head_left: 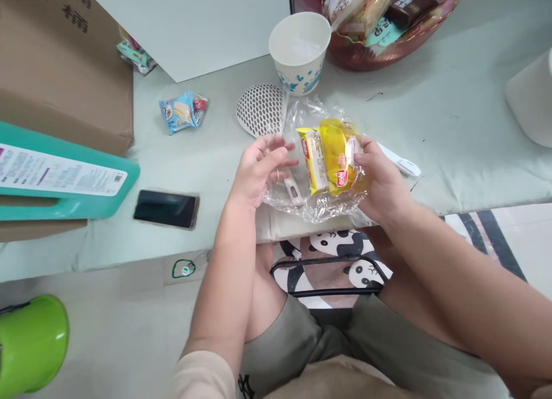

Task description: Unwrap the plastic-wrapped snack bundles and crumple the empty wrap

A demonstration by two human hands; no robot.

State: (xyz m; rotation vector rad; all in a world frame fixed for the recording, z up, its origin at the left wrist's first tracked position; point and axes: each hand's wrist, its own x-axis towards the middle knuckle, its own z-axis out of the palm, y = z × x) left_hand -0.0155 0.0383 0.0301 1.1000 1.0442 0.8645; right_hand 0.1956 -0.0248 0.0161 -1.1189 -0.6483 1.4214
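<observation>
Over the table's front edge, my two hands hold a clear plastic bag (319,210) between them. My left hand (254,172) is at the bag's left side, its fingers curled on the thin film. My right hand (383,180) grips the right side, thumb at the edge of a yellow snack packet (338,149). A narrower yellow and white snack packet (314,160) lies alongside it, both seen through the film. Behind the bag rests a white slotted skimmer (260,108), its handle partly covered. A white handle-like end (403,162) sticks out beyond my right hand.
A paper cup (301,54) stands behind the skimmer, beside a red basket (371,60) of wrapped snacks. Leftward are small snack packets (179,112), a phone (166,209), a teal container (86,175) and a cardboard box (64,71). A white vessel (532,97) is far right.
</observation>
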